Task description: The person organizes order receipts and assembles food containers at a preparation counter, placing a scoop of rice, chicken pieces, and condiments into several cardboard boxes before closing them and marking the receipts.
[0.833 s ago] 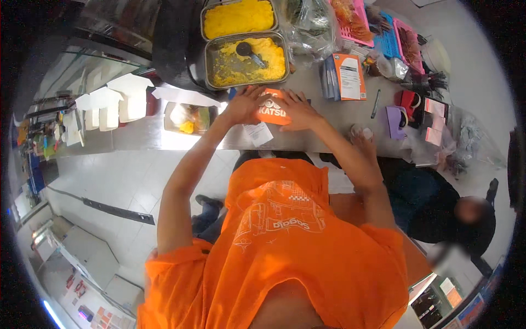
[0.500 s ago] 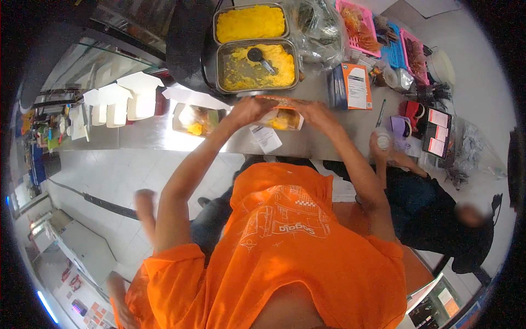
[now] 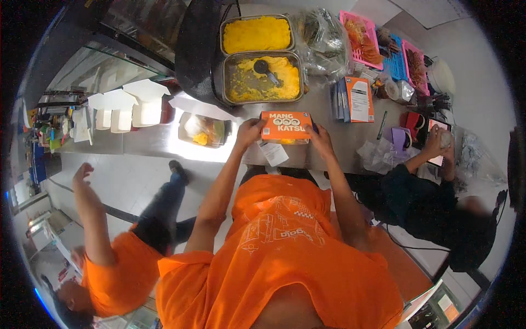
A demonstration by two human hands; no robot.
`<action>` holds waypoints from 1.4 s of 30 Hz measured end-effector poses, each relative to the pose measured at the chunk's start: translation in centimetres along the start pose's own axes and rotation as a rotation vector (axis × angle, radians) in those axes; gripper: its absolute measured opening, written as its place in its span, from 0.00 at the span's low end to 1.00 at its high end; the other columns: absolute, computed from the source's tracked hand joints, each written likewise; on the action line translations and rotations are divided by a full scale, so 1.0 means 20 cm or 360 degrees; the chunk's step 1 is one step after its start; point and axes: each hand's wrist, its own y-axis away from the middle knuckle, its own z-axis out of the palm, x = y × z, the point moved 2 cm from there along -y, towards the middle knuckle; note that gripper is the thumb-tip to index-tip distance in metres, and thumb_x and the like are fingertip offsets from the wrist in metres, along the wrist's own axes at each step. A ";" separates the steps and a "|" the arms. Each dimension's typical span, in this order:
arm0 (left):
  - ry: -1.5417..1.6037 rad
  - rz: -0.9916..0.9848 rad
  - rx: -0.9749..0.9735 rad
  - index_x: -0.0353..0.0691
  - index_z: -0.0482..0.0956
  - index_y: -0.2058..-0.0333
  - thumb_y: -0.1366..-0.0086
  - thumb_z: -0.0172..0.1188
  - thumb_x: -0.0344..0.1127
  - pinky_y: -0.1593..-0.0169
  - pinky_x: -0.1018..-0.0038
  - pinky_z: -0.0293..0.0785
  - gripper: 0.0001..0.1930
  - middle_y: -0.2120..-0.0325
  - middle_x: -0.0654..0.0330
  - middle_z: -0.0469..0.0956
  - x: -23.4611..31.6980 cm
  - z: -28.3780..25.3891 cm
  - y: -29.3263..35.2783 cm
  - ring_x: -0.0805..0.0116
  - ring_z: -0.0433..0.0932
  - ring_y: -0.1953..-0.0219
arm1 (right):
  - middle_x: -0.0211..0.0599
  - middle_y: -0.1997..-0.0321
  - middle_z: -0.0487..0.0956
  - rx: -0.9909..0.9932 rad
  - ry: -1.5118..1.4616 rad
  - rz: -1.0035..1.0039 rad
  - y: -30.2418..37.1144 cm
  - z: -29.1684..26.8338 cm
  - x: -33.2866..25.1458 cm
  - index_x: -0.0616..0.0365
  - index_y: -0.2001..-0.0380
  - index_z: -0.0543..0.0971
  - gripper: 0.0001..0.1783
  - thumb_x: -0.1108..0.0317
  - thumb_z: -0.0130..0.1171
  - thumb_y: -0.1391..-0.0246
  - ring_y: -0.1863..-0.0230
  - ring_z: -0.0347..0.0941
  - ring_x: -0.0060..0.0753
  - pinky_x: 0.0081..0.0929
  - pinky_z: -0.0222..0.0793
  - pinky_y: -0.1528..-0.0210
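Between my two hands sits a takeaway food box (image 3: pixel 286 125) with an orange printed top, on the metal counter close to its front edge. My left hand (image 3: pixel 251 132) grips its left side and my right hand (image 3: pixel 321 139) its right side, fingers curled round the corners. A little yellow food shows through the front, below the orange top. A white paper slip (image 3: pixel 273 153) pokes out from under the box towards me. To the left, apart from my hands, an open food box (image 3: pixel 201 131) holds yellow food and other items in bright light.
Behind stand two metal trays (image 3: pixel 257 34) (image 3: pixel 263 98) of yellow food, the nearer with a black scoop (image 3: pixel 267 72). Open white boxes (image 3: pixel 149 107) line the left; orange cartons (image 3: pixel 359 98) and pink baskets (image 3: pixel 361 44) the right. A co-worker's hands (image 3: pixel 438 143) hold something pale; another co-worker (image 3: pixel 118 274) is at left.
The box's orange top now lies flat, covering most of the food that showed before. The right co-worker's hands have moved farther right; the left co-worker has come more into view.
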 end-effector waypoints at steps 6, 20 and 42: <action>0.0088 0.0073 0.0028 0.29 0.80 0.63 0.39 0.54 0.53 0.64 0.73 0.71 0.27 0.73 0.55 0.81 0.06 0.05 0.07 0.66 0.78 0.71 | 0.48 0.58 0.79 0.0371 0.0149 -0.0258 -0.11 0.07 0.20 0.67 0.52 0.72 0.30 0.47 0.48 0.41 0.55 0.75 0.38 0.31 0.66 0.52; -0.0237 0.0666 0.0195 0.29 0.77 0.59 0.37 0.54 0.46 0.57 0.69 0.72 0.21 0.69 0.48 0.78 -0.12 0.04 0.01 0.58 0.77 0.62 | 0.48 0.34 0.57 0.0236 0.0805 -0.0894 0.03 0.02 -0.03 0.52 0.41 0.59 0.39 0.58 0.64 0.55 0.39 0.62 0.51 0.43 0.63 0.43; -0.0300 0.0361 0.0036 0.30 0.78 0.66 0.37 0.53 0.51 0.68 0.74 0.70 0.23 0.78 0.60 0.78 0.06 0.05 0.14 0.74 0.73 0.74 | 0.48 0.29 0.39 -0.0401 0.0838 -0.0568 -0.03 -0.03 -0.03 0.44 0.41 0.59 0.51 0.62 0.75 0.73 0.37 0.59 0.52 0.41 0.64 0.43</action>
